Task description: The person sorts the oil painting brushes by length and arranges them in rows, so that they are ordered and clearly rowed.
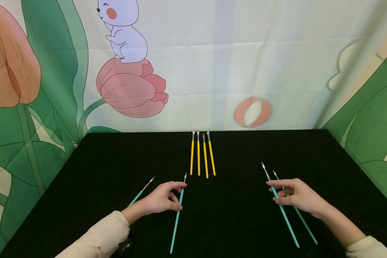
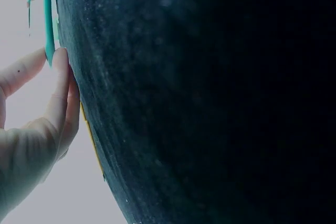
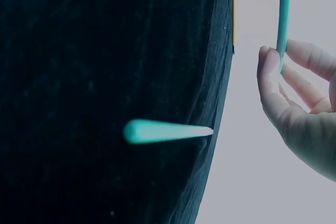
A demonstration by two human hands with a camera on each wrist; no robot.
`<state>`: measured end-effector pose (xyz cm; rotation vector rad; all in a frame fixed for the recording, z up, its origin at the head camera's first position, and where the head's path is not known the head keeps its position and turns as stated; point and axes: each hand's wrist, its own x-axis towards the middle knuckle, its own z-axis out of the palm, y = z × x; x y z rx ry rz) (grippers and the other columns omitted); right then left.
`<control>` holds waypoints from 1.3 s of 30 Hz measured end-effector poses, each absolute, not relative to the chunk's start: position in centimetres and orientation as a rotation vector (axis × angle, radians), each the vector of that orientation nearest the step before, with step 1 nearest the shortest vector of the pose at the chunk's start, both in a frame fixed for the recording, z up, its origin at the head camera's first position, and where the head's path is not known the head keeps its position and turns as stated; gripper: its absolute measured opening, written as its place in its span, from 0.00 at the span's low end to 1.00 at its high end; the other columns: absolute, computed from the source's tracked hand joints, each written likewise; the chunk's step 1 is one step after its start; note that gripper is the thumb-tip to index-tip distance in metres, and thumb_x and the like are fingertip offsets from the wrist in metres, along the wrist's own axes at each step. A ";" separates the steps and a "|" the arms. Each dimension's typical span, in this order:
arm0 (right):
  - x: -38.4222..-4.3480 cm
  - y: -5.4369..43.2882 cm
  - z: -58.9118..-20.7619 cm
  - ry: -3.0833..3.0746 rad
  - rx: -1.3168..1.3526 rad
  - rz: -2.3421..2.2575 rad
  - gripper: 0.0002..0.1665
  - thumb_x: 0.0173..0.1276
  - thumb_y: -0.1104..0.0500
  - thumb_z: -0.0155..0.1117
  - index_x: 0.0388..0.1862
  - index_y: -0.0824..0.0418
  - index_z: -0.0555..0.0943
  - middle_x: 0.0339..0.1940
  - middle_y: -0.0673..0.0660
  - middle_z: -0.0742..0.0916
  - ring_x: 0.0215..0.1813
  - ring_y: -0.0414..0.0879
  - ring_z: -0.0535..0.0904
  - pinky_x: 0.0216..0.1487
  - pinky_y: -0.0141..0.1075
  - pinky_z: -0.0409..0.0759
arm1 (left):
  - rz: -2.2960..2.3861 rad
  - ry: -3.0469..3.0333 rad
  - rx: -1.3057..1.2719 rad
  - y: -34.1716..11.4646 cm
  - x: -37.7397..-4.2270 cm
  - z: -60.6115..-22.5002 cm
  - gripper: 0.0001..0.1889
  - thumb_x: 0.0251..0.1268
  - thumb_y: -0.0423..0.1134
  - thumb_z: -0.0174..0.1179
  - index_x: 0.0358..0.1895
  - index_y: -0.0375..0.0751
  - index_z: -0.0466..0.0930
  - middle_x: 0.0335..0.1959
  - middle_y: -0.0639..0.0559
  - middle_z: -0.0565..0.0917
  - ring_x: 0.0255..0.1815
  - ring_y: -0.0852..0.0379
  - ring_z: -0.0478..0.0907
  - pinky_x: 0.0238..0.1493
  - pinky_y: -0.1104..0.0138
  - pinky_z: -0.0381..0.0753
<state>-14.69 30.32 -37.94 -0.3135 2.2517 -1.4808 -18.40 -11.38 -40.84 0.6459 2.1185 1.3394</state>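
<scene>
Between the thumb and fingers of my left hand (image 1: pixel 162 197) is a teal-handled paintbrush (image 1: pixel 175 231), its bristle tip pointing away from me. The left wrist view shows the teal handle (image 2: pixel 48 19) pinched at the fingertips. My right hand (image 1: pixel 301 197) pinches another teal paintbrush (image 1: pixel 288 224), tilted with its tip to the far left. Beneath that hand lies a second teal paintbrush (image 1: pixel 304 223), partly covered by the fingers; its handle end (image 3: pixel 157 131) shows in the right wrist view. One more teal paintbrush (image 1: pixel 136 197) lies beside my left wrist, its lower part hidden by the arm.
Several yellow-handled paintbrushes (image 1: pixel 198 157) lie side by side at the back middle of the black table (image 1: pixel 238 215), bristles toward the far edge. Behind the table hangs a printed curtain (image 1: pixel 193 71) with flowers and a white animal. A dark object (image 1: pixel 125 245) sits by the left sleeve.
</scene>
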 end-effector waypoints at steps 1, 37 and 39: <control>-14.7 30.2 -37.9 2.249 -0.319 -1.481 0.36 0.56 0.67 0.61 0.63 0.75 0.62 0.52 0.72 0.74 0.44 0.56 0.79 0.41 0.39 0.80 | 1.338 2.116 0.641 -11.3 -18.4 -40.9 0.35 0.49 0.27 0.62 0.64 0.31 0.59 0.52 0.37 0.66 0.34 0.54 0.79 0.36 0.63 0.79; -14.7 23.3 -38.7 2.122 -0.405 -1.535 0.33 0.55 0.67 0.63 0.60 0.74 0.66 0.51 0.71 0.73 0.42 0.53 0.79 0.42 0.41 0.79 | 1.281 2.115 0.635 -10.4 -18.6 -41.4 0.34 0.49 0.28 0.63 0.63 0.31 0.61 0.50 0.41 0.66 0.29 0.57 0.79 0.33 0.64 0.80; -14.7 22.9 -38.7 2.116 -0.417 -1.534 0.33 0.55 0.68 0.63 0.60 0.74 0.65 0.52 0.70 0.73 0.42 0.54 0.79 0.43 0.41 0.79 | 1.277 2.113 0.626 -10.4 -18.6 -41.4 0.35 0.49 0.27 0.63 0.63 0.31 0.61 0.50 0.41 0.65 0.29 0.57 0.79 0.33 0.64 0.80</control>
